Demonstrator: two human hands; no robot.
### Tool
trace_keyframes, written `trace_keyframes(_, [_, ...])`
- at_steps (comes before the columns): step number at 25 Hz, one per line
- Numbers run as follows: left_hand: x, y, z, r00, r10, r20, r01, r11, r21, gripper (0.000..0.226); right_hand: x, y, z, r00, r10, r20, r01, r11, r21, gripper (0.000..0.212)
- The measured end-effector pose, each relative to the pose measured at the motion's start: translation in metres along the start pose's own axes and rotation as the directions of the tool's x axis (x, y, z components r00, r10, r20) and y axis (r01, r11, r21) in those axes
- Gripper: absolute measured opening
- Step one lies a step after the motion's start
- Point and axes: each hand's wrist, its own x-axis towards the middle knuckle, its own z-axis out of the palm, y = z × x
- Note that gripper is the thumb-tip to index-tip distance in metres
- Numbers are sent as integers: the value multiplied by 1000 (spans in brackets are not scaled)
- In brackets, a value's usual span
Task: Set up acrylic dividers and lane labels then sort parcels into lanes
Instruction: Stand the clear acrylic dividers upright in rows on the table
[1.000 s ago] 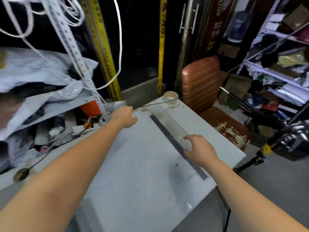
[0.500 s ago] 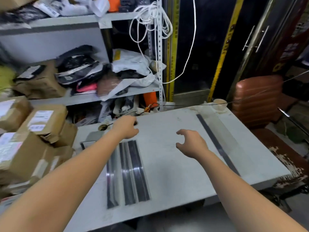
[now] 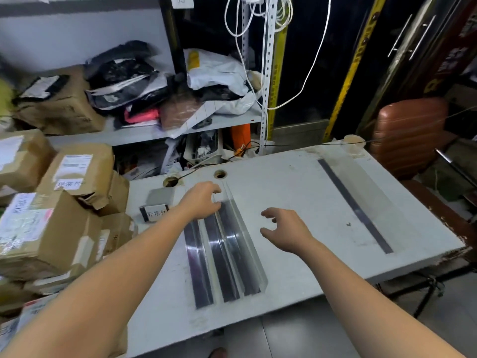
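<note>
The acrylic dividers [image 3: 224,249] lie in the middle of the frame on the pale table [image 3: 296,192], three long clear angle strips packed side by side, with dark bands along their bases. They run from the centre down toward the near edge. My left hand [image 3: 202,201] sits on their far end, knuckles up, with the fingers and thumb bent in against an upright wall of one strip. I cannot tell from here whether they actually pinch it. My right hand [image 3: 286,232] hovers just right of the strips, apart from them, with its fingers spread and loosely hooked and nothing in them. A single divider [image 3: 361,202] lies by itself well to the right, slanting toward the lower right corner of the table. Just left of my left wrist a small lane label [image 3: 154,212] stands on the table with printed characters on it. Two round holes [image 3: 220,174] pierce the table above the hand. Cardboard parcels [image 3: 77,174] crowd the left edge of the frame, bagged parcels fill the shelf [image 3: 154,130] at upper centre, and a brown chair [image 3: 410,135] stands at the right.
</note>
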Motion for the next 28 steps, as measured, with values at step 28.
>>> trace_keyframes(28, [118, -56, 35, 766, 590, 256, -597, 800, -61, 13, -32, 16, 86, 887, 451, 100, -455, 818, 352, 34])
